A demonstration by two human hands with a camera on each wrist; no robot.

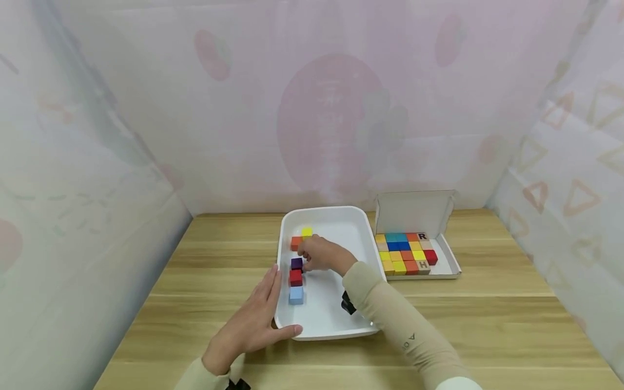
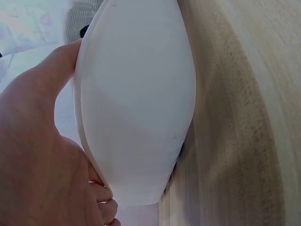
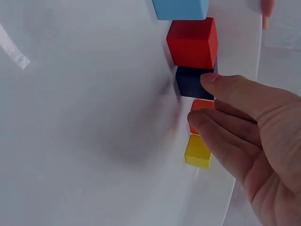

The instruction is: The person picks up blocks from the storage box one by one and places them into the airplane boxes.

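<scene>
A white tray [image 1: 336, 319] sits mid-table. Along its left wall runs a line of cubes: yellow [image 1: 306, 232], orange [image 1: 294, 243], purple [image 1: 297, 264], red [image 1: 296, 277], light blue [image 1: 296, 295]. My right hand [image 1: 306, 253] reaches into the tray. In the right wrist view its thumb [image 3: 221, 84] lies on the purple cube [image 3: 190, 84], its fingers [image 3: 211, 129] are on the far side of the orange cube [image 3: 201, 104], and it pinches that cube. The yellow cube [image 3: 197, 151] lies just beyond. My left hand [image 1: 258, 319] lies flat against the tray's front left corner [image 2: 136, 103], thumb [image 2: 63, 59] on the rim.
To the tray's right stands an open cardboard box [image 1: 450, 262] packed with several coloured cubes [image 1: 404, 252], two of them lettered R and H. The wooden table [image 1: 195, 271] is walled by draped patterned sheets on three sides.
</scene>
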